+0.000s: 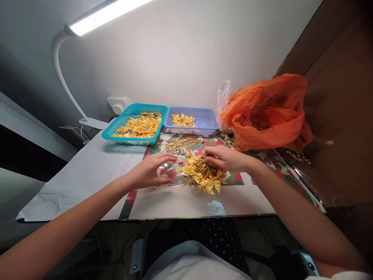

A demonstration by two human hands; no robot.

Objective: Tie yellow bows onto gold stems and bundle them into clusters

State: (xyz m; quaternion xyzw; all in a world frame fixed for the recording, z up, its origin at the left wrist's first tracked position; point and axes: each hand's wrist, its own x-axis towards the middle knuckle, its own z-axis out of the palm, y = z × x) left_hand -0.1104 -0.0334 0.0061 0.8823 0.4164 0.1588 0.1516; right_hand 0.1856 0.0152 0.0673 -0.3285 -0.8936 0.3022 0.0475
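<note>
My right hand (223, 157) is closed on a bunch of yellow ribbon bows (205, 175) with gold twist ties and small silver bells. The bows hang below the fingers, and the looped ties show in the middle. To their left, my left hand (153, 171) curves around a clear plastic bag (175, 181), thumb and fingers apart, touching its sides. The bag's mouth faces the bunch; its exact edges are hard to make out. Loose silver bells (180, 151) and a pile of gold twist ties (183, 143) lie just beyond my hands.
A teal basket (106, 134) of yellow bows and a lilac basket (206, 116) with fewer bows stand against the wall. An orange plastic bag (271, 132) sits at the right, beside a brown panel (344, 128). A white lamp (62, 77) leans over the left side.
</note>
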